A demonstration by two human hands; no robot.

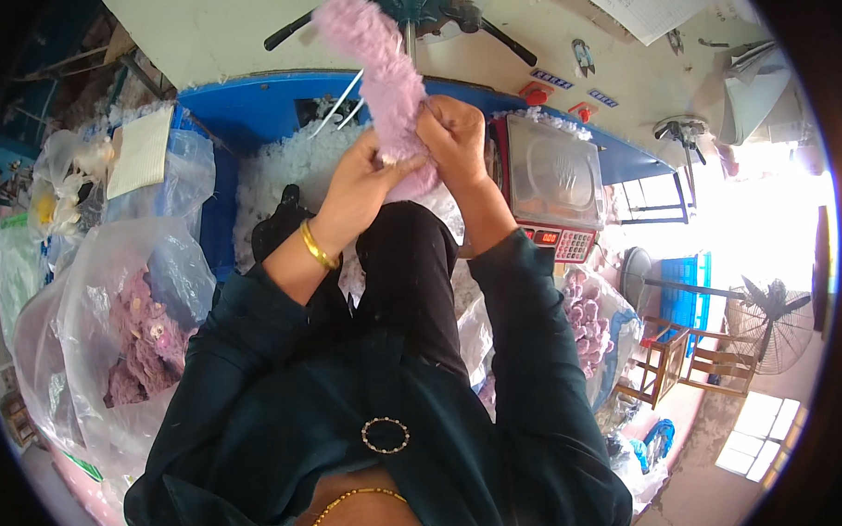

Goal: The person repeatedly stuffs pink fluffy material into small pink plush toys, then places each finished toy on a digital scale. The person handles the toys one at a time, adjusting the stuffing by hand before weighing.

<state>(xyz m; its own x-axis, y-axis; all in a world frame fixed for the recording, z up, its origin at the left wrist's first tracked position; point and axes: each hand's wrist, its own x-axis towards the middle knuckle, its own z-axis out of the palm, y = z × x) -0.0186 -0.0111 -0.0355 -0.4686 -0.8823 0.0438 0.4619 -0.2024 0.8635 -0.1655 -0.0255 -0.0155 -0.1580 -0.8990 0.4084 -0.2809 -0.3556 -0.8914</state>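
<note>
Cluttered workshop corner, with white stuffing (285,170) heaped in a blue bin (250,104).

Both hands grip a fuzzy lilac plush piece (383,72) above the stuffing: left hand (363,182) pinching its lower end, right hand (455,139) clenched round its side. Just right stands a weighing scale (552,179); clear plastic bags (131,327) of purple pieces sit at left, floor fans (770,308) by the bright doorway.

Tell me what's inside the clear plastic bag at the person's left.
The clear plastic bag holds a heap of purple plush pieces. The crinkled plastic and glare hide how many there are and the bag's bottom.
</note>
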